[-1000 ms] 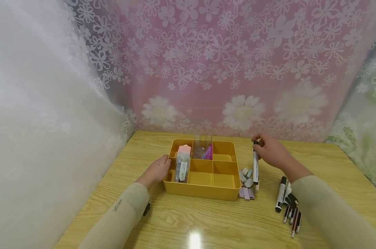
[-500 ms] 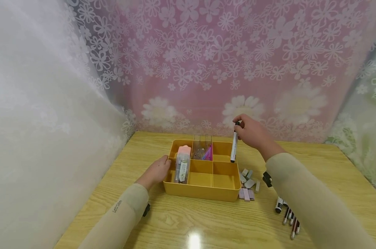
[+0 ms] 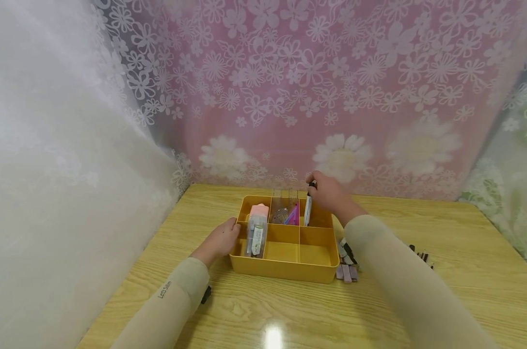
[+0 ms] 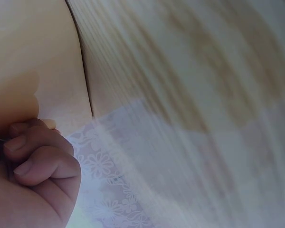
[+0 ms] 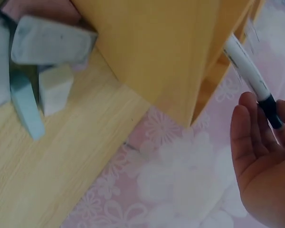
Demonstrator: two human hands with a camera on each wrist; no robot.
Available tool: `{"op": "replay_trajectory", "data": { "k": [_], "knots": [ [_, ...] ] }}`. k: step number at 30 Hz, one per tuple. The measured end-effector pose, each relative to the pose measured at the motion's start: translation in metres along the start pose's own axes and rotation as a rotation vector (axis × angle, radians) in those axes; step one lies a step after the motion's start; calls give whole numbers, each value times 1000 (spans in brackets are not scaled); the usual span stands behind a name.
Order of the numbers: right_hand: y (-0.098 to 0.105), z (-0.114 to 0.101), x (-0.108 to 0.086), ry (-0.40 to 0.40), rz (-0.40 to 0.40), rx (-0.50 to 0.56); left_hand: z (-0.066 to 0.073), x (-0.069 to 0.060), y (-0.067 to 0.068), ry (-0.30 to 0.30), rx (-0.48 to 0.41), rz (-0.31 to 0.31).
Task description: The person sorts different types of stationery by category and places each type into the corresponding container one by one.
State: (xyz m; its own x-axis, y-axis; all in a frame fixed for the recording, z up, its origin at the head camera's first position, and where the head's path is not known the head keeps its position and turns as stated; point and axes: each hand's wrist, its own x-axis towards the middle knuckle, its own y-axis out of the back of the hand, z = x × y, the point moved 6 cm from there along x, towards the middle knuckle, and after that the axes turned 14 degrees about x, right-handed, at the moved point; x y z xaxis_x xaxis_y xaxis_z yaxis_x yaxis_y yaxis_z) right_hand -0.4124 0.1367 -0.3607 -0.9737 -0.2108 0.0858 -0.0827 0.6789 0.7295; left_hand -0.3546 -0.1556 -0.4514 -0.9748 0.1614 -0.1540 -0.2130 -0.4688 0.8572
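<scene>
A yellow compartment organizer (image 3: 285, 269) sits on the table. At its left side my left hand (image 3: 219, 238) grips the wall; in the left wrist view the fingers of the left hand (image 4: 42, 166) curl at the edge. Above the back right compartment, my right hand (image 3: 330, 195) pinches a white whiteboard marker (image 3: 308, 211) by its black cap end. The marker is nearly upright, its lower end inside that compartment. In the right wrist view, the thumb and fingers of the right hand (image 5: 263, 161) hold the marker (image 5: 249, 69).
A pencil-case-like clear pouch with pink top (image 3: 257, 232) leans in the left compartments. Purple and clear items (image 3: 292, 214) fill the back middle one. Several erasers (image 3: 346, 273) lie right of the organizer. Pencils (image 3: 423, 256) are mostly hidden by the right sleeve. A floral curtain (image 3: 263, 121) hangs behind.
My right hand has carried the marker left from above the erasers, over the organizer's right wall, and lowered it into the back right compartment. The left hand stays where it was.
</scene>
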Motion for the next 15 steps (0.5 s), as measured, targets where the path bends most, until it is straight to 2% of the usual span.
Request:
{"op": "replay_trajectory", "data": {
  "k": [6,15],
  "knots": [
    [-17,3,5,18,-44,-127,2,-1,1,-7,-4,-1],
    [-20,4,3,-12,-72,-64,1,-2,0,-2,-24,-1]
  ]
}}
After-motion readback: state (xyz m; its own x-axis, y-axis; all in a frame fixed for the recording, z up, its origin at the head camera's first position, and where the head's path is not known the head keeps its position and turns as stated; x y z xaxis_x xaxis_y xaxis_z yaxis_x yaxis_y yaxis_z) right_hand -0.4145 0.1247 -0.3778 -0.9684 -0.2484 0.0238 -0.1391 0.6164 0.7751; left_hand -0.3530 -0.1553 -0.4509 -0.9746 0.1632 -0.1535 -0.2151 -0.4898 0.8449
